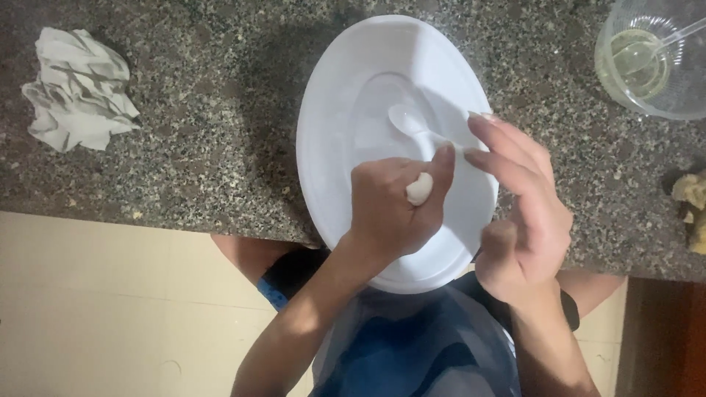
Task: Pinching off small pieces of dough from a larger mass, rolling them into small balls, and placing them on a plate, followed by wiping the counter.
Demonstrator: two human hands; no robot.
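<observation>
Left hand [390,213] is closing its grip on a small white lump [420,189] and a white spoon [407,120] over the white plate [331,169]. Right hand [522,220], at 3 o'clock, is hovering open, holding nothing. Best keeping the lump centred over the plate, away from the desk [206,125] edge.

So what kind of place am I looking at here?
Probably a home kitchen: a speckled granite countertop carries a white oval plate, a clear glass bowl of pale liquid and a crumpled cloth. The left hand holds a small dough lump.
</observation>
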